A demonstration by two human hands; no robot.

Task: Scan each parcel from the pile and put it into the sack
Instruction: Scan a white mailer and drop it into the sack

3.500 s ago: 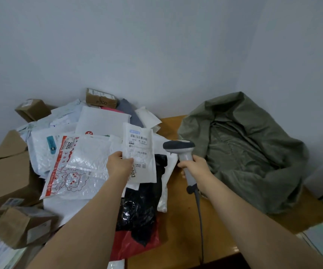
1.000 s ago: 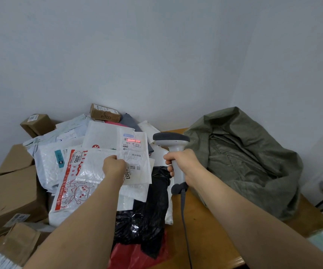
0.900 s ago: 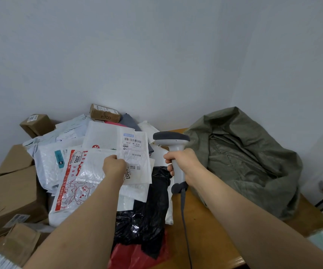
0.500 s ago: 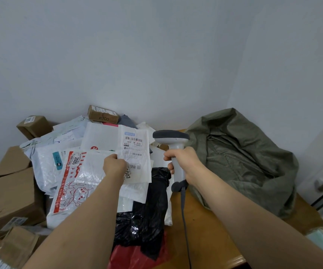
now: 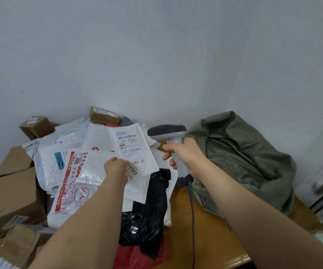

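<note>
A: In the head view, what does the left hand hold?

B: Its fingers pinch the lower left edge of a flat white bubble mailer with a printed barcode label, held up at the centre of the frame over the heap of mixed mailers and cardboard boxes that fills the lower left.

A: And the right hand?

B: Its fingers are curled tight round the handle of a grey corded handheld scanner, with the head turned toward the label from just right of it.

A: What has changed?

B: A second ago a red scan line lay across the upper barcode; it went out at once and no light shows now. The mailer has barely moved since. I judge the scan done.

A: So what's next?

B: Probably the drop. The crumpled olive-green fabric sack sits open on the wooden desk at the right of the frame, just behind the scanner hand, so the mailer must cross past it.
</note>
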